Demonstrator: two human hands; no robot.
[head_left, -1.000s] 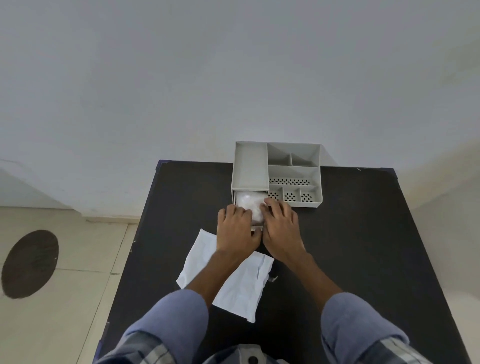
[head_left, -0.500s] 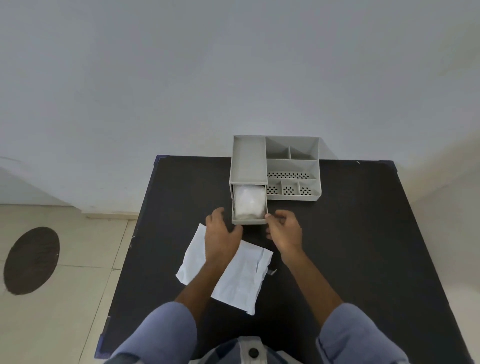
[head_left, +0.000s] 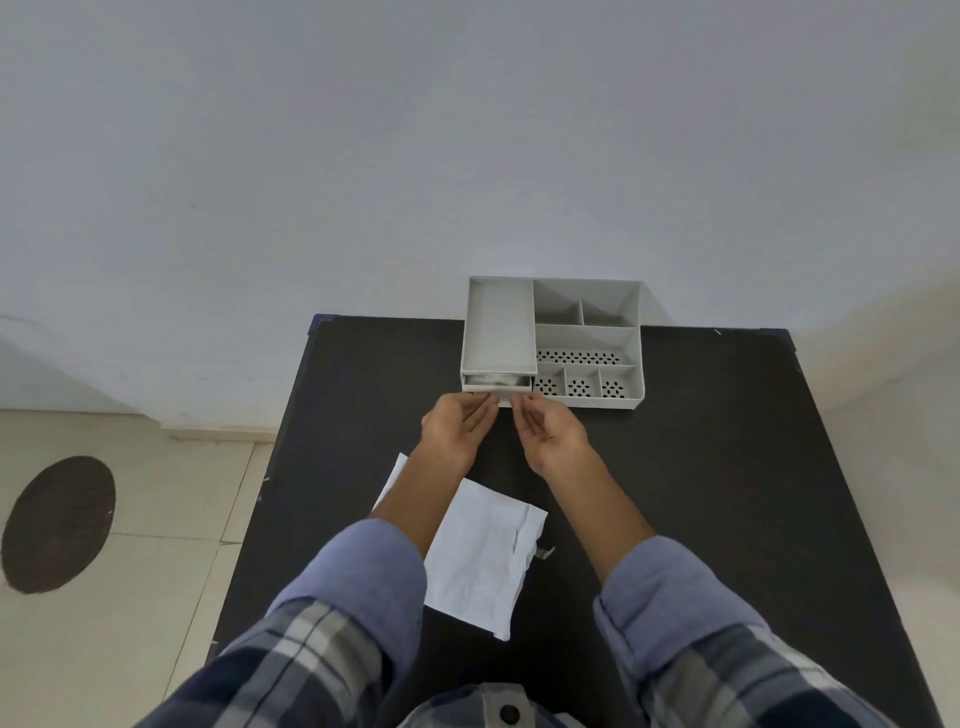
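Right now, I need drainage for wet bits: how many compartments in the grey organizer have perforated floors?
4: the long middle compartment and three small front compartments, left, centre, right. The drawer hides its own floor.

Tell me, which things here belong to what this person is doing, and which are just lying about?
In use: grey organizer, its nearly shut drawer, left hand and right hand with fingertips at the drawer front.
Lying about: white paper and a small metal piece beside it, on the black table.
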